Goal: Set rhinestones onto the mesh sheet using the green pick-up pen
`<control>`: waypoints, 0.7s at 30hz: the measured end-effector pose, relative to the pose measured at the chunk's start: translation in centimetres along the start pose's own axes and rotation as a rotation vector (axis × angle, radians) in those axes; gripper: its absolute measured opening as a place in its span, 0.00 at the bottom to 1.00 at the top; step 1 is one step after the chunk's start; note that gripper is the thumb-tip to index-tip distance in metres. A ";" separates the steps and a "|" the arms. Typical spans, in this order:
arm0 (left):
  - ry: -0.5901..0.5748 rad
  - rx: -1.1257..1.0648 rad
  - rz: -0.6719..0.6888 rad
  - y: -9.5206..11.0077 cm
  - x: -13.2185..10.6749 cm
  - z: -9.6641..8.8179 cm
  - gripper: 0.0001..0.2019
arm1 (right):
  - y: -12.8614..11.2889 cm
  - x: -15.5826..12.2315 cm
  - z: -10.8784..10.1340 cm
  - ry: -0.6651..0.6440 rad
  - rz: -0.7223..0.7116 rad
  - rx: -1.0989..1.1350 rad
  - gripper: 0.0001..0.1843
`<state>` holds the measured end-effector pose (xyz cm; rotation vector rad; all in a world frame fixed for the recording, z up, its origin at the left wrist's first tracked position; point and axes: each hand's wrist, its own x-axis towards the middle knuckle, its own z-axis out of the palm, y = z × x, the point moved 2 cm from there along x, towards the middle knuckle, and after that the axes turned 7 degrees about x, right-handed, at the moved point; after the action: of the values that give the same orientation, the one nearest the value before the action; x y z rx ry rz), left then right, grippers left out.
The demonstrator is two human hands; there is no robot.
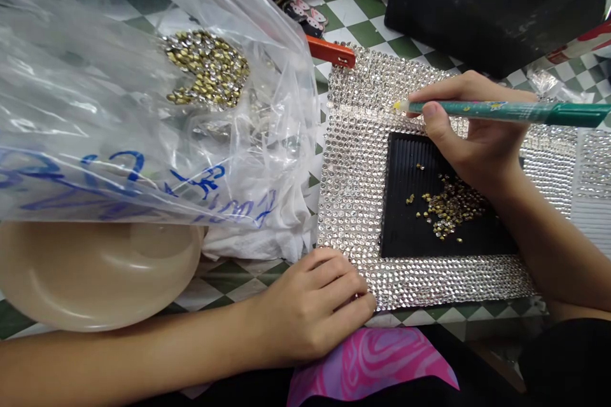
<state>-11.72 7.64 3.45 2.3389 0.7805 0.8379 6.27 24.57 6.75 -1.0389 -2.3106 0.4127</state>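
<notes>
My right hand (470, 130) pinches a green pen-like picker tool (506, 111), its yellowish tip resting on the upper rows of a rhinestone-covered panel (353, 172). A black tray (405, 203) lies on the panel with several loose gold rhinestones (446, 206) under my right palm. My left hand (317, 305) rests with curled fingers on the panel's near left corner, pressing it down. Nothing shows inside the left fingers.
A large clear plastic bag (119, 108) with blue writing holds a heap of gold stones (207, 70) at the left. A beige dish (90, 273) sits beneath it. Orange clamps (329, 51), a black machine base (491, 6) and a green-checkered tabletop (363, 19) lie behind. Pink cloth (367, 362) covers my lap.
</notes>
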 end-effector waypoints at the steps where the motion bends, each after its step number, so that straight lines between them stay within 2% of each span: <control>1: -0.001 0.000 0.000 0.0 0.0 0.0 0.13 | 0.0 0.0 0.0 0.000 0.002 0.002 0.07; 13: 0.011 0.001 0.008 0.0 0.0 0.0 0.12 | 0.1 -0.3 -0.2 0.057 0.038 0.053 0.06; 21: -0.004 -0.004 0.006 0.0 -0.3 0.0 0.12 | 0.0 -0.3 -0.3 0.038 0.015 0.052 0.08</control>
<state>-11.86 7.45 3.31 2.3395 0.7697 0.8366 6.62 24.36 6.87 -1.0302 -2.2481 0.4533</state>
